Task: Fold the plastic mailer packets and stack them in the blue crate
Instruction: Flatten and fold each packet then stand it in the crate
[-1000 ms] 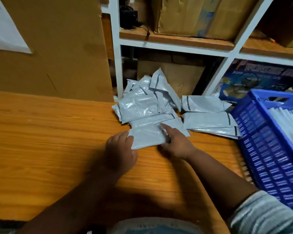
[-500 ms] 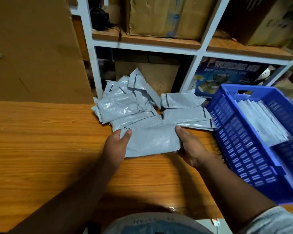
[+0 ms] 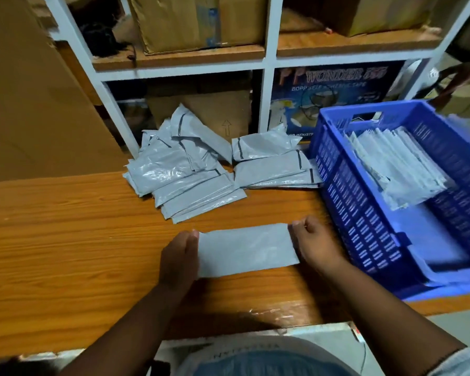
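One grey plastic mailer packet (image 3: 246, 248) lies stretched flat between my hands, over the wooden table near its front. My left hand (image 3: 178, 257) grips its left end and my right hand (image 3: 314, 241) pinches its right end. Behind it, a loose pile of grey mailer packets (image 3: 179, 172) sits at the table's back edge, with a smaller stack of packets (image 3: 272, 166) to its right. The blue crate (image 3: 364, 213) stands on the right and holds a leaning row of folded packets (image 3: 396, 164).
The wooden table (image 3: 65, 226) stretches to the left. A white shelf frame (image 3: 269, 63) with cardboard boxes (image 3: 196, 20) and a blue tape carton (image 3: 334, 88) rises right behind the pile. A large cardboard sheet (image 3: 33, 90) stands at the back left.
Both hands pulled one packet out of the pile toward the table's front and now hold it by its two ends. The view has swung right, showing more of the crate.
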Demonstrator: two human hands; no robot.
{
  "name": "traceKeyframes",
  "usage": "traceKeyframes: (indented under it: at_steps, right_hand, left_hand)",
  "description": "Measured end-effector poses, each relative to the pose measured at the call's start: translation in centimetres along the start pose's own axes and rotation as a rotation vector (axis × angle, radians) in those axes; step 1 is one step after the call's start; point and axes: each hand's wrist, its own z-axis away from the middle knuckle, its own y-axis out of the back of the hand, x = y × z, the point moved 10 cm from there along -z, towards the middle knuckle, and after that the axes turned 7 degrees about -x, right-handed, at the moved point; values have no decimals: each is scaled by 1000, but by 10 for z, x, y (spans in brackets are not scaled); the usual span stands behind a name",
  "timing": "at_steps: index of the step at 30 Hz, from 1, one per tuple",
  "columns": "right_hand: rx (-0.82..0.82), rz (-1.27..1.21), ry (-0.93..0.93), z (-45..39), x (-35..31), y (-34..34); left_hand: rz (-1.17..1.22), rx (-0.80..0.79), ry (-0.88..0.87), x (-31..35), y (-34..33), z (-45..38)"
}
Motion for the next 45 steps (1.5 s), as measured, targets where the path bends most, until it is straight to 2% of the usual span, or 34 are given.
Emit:
traceKeyframes:
  at_steps: [2,5,9,13,17,20,23,27,33,39,43,45]
  right_hand:
    - [82,128,1,5,10,17]
    - [85,274,83,12,1,24]
    - [69,522,359,25,-50,2]
    - [-96,764,650,38,-77,-64]
    - [-318,1014,552,25,-17,-124]
    - [-306,1045,515,18,3,-130]
    - [-297,1042,514,17,1,-130]
    - [-269,1040,521,16,1,-131]
    - [-257,1059,506,13,-4,-131]
    - [-289,1218,540,15,-24,-133]
    - [-366,1054,596,15,-31,-144]
    - [-333,994,581,17,-22,-145]
  left_hand:
    - [-104,33,-51,-12,5,11]
    - [-312,139,-193,2,14,20]
    - [-448,134,-354,51,-11,28]
    - [-473,97,-345,79,-44,33]
    - [-650,-9,-407,78,-82,33]
    - [-840,-136,-402,64,-108,24]
    - [-913,-246,-332,50,-129,14]
    - [-903,-223,-296,46,-134,12]
    - [-859,-196,-336,48,-132,9]
    - [-807,-217,-344,45,-131,6]
    - [-762,-240,-372,42,-124,4]
    - [-802,-252,-384,42,-121,5]
